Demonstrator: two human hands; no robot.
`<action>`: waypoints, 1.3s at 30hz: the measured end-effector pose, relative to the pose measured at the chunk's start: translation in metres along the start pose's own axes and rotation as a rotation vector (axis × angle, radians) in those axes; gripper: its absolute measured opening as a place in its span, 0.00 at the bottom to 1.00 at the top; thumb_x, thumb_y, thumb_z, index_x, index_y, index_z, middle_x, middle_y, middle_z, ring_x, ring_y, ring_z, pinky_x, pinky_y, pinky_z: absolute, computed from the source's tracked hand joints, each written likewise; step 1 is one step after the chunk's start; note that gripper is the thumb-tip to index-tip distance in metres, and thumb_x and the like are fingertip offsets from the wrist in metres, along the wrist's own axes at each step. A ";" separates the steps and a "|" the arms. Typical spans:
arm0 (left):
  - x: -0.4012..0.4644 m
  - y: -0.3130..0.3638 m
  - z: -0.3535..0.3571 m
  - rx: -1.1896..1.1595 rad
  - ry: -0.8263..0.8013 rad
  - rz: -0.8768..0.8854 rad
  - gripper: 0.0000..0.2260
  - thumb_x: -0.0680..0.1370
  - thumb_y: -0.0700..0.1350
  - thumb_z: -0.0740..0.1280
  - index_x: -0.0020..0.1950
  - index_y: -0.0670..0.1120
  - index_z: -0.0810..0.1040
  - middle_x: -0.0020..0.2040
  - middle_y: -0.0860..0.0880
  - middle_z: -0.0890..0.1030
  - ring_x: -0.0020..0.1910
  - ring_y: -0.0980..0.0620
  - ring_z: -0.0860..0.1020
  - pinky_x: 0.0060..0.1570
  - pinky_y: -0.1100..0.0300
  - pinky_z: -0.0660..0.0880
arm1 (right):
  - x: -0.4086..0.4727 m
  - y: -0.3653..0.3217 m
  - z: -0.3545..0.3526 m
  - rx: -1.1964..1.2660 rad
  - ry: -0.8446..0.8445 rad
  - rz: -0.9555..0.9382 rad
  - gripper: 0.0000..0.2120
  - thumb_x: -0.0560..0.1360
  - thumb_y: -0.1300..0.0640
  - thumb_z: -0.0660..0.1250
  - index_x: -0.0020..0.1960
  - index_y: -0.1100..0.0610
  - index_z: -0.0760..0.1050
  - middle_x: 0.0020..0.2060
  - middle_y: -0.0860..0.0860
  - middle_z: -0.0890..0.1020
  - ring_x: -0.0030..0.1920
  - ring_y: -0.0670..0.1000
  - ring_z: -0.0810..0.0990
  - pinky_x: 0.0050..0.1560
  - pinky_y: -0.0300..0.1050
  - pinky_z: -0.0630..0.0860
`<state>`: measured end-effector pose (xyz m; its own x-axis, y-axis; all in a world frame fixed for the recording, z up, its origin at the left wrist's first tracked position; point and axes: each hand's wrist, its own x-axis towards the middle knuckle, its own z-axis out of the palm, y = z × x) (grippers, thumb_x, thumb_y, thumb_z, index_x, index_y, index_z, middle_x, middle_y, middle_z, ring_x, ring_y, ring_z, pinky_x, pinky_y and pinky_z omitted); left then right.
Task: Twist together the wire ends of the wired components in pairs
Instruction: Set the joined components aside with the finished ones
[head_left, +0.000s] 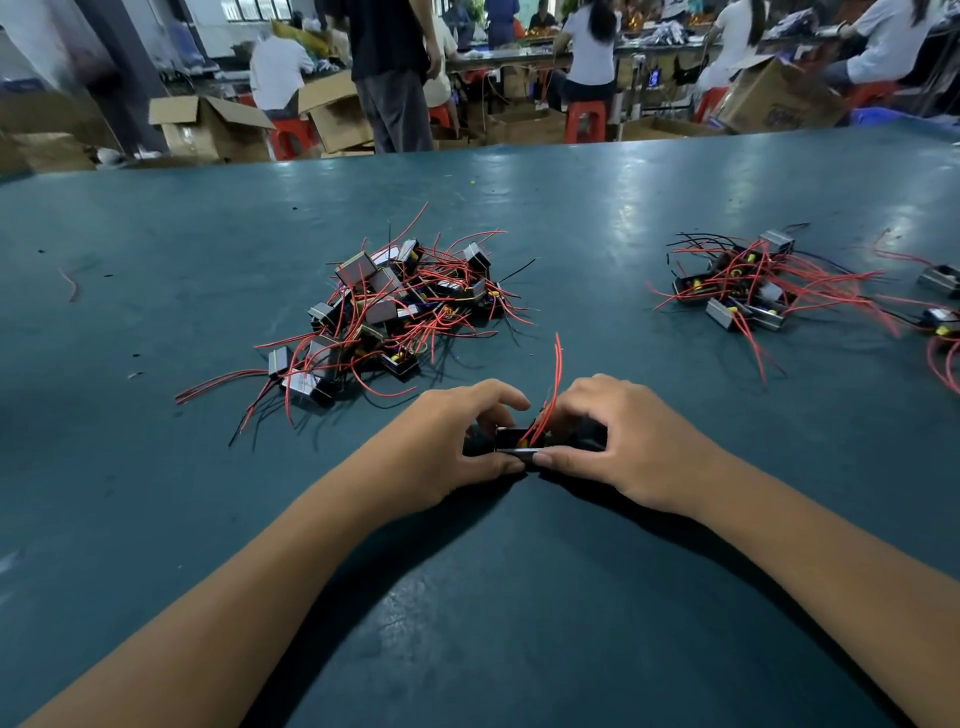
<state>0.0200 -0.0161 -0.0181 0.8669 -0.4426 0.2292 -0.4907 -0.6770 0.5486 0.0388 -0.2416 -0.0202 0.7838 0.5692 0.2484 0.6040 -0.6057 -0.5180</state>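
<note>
Both hands meet at the near middle of the green bench (571, 218). The left hand (457, 441) and right hand (618, 447) each curl thumb and fingers around small black wired components (514, 440) pressed side by side on the bench surface, so each grip is closed on a component body. How many bodies sit under the right hand's fingers cannot be told. Two red wires (555, 374) rise together from between the hands toward 12 o'clock, their tips close and roughly level.

The step in hand looks like lining up a pair before twisting. To do it well, keep the bodies butted flat so the leads stay parallel, then slide one grip up to pinch both wires near the tips, and roll them the same way until the ends bind tightly without kinking the insulation.

A large unsorted pile of components (384, 306) lies at 11 o'clock of the hands, well apart. A smaller group of components (737, 286) lies at 2 o'clock, likely the finished ones, though that is not certain.
</note>
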 end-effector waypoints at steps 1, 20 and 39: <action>0.000 0.000 0.000 0.003 0.002 -0.008 0.21 0.72 0.48 0.78 0.63 0.51 0.77 0.49 0.59 0.81 0.48 0.63 0.77 0.49 0.70 0.70 | 0.000 0.000 0.000 0.001 -0.001 0.003 0.13 0.72 0.42 0.72 0.52 0.48 0.80 0.44 0.45 0.79 0.49 0.47 0.73 0.51 0.41 0.68; -0.001 -0.001 -0.009 0.227 -0.122 0.036 0.16 0.77 0.52 0.72 0.62 0.48 0.79 0.50 0.57 0.74 0.50 0.59 0.68 0.52 0.66 0.65 | 0.004 -0.001 -0.001 -0.109 -0.025 -0.037 0.14 0.74 0.40 0.69 0.55 0.47 0.80 0.44 0.41 0.76 0.49 0.44 0.70 0.57 0.45 0.64; -0.004 -0.001 -0.013 0.372 -0.100 0.113 0.15 0.79 0.56 0.67 0.64 0.53 0.77 0.55 0.55 0.78 0.55 0.52 0.72 0.56 0.51 0.68 | 0.002 -0.005 -0.002 -0.105 -0.027 -0.070 0.16 0.73 0.39 0.68 0.53 0.49 0.81 0.45 0.43 0.78 0.50 0.46 0.72 0.58 0.48 0.65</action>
<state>0.0178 -0.0059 -0.0089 0.8017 -0.5693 0.1819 -0.5968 -0.7791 0.1918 0.0375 -0.2382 -0.0157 0.7361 0.6260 0.2575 0.6698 -0.6183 -0.4113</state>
